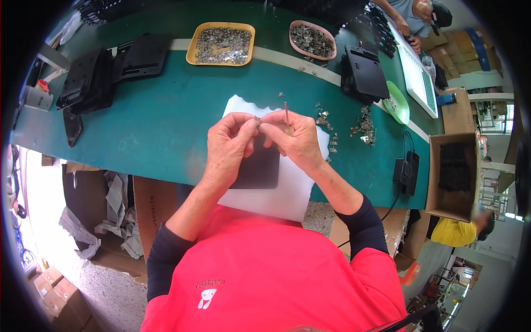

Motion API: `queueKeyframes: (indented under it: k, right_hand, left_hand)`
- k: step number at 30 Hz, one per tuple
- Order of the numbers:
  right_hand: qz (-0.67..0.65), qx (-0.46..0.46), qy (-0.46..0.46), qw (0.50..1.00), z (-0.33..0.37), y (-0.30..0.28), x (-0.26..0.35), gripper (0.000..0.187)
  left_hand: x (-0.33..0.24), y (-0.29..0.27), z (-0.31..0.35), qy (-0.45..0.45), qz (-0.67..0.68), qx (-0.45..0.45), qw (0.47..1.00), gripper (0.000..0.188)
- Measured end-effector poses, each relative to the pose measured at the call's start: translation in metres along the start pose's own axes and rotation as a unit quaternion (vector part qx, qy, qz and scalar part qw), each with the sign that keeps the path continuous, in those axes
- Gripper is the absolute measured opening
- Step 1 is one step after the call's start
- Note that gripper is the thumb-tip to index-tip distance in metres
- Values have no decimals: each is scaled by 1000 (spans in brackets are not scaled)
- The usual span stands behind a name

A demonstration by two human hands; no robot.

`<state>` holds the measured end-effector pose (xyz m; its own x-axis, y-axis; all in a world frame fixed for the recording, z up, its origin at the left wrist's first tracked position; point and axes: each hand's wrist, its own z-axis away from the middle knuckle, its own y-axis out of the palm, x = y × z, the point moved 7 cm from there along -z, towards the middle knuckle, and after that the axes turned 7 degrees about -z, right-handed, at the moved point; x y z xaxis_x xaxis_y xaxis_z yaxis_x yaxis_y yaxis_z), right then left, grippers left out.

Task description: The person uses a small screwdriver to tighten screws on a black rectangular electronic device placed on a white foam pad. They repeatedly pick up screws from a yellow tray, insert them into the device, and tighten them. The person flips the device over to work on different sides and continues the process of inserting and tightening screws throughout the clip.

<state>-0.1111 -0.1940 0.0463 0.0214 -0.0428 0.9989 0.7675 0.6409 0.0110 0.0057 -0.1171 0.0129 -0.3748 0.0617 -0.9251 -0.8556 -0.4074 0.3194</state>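
My left hand (228, 143) and my right hand (296, 139) meet over the table, thumbs and forefingers pinched together on a small metal clip (258, 123). A thin brownish rod-like tool (286, 113) sticks up from between the fingers of my right hand, with a yellowish bit showing lower down; its exact kind is unclear. Below both hands lies a flat black plate (257, 172), partly hidden by them. It rests on a white foam sheet (287, 202). Loose metal clips (324, 120) are scattered just right of my right hand.
On the green table (160, 127) stand a yellow tray (191, 55), a pink tray (291, 34) and a green bowl (405, 114) with metal parts. Black plates (88, 83) are stacked left, more (365, 72) right. A power adapter (407, 172) lies right. A co-worker's hands (406, 33) show far right.
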Motion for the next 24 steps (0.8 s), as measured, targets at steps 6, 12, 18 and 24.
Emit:
queueKeyframes:
  k: [6, 12, 18, 24]
  right_hand:
    - [-198, -28, 69, 977, 9, 2, -17, 11]
    - [-167, -9, 33, 985, 8, 6, -1, 12]
    - [28, -34, -18, 999, -5, -34, -4, 15]
    - [319, -22, -146, 936, -11, -36, -9, 15]
  left_hand:
    - [10, 16, 10, 12, 36, -49, 998, 14]
    - [-10, 12, 15, 60, -27, -30, 997, 12]
    - [-10, -6, 55, 152, -343, -74, 924, 9]
    - [-8, 10, 79, 373, -493, -63, 784, 18]
